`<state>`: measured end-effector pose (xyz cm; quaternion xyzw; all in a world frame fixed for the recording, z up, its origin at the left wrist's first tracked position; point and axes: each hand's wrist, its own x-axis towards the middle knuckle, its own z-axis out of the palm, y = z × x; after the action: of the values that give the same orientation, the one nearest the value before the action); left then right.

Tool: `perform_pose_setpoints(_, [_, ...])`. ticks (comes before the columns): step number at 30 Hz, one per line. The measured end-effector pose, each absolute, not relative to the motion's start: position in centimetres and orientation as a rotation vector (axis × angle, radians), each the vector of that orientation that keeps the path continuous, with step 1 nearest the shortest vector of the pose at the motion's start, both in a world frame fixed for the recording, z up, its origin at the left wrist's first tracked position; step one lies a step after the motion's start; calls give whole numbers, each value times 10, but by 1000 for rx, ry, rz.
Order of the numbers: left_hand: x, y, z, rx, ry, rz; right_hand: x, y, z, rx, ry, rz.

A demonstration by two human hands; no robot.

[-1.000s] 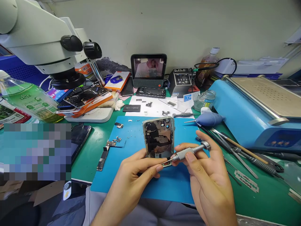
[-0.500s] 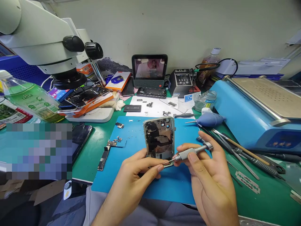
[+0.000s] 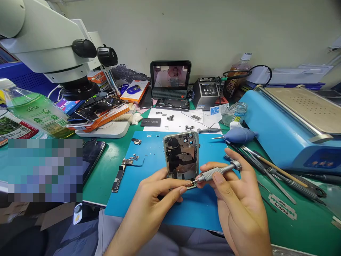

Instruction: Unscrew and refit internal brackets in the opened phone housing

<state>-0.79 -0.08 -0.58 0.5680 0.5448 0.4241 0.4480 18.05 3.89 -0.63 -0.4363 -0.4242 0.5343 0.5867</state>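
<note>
I see the opened phone frame (image 3: 181, 159) propped on the blue mat (image 3: 149, 149), near the middle of the bench. My left hand (image 3: 154, 199) pinches its near edge; my right hand (image 3: 237, 206) grips a silver screwdriver (image 3: 217, 171), tip at the near right corner. A logic board (image 3: 117, 181) lies left.

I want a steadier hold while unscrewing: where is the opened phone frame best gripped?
Grip the phone frame at its bare long left edge, coming from the left. The screwdriver in the right hand occupies the lower right corner; the left hand already pinches the bottom.
</note>
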Motion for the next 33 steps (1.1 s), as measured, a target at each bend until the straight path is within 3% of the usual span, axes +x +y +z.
perform_pose_setpoints(9, [-3, -2, -14, 1358, 1326, 1135, 178, 37, 2, -978, -855, 1130])
perform_pose_setpoints(17, [-3, -4, -18, 1421, 1317, 1153, 172, 39, -1, -930, -1408, 543])
perform_pose_setpoints(33, [-2, -2, -13, 1432, 1288, 1166, 173, 46, -18, -985, -1769, 521])
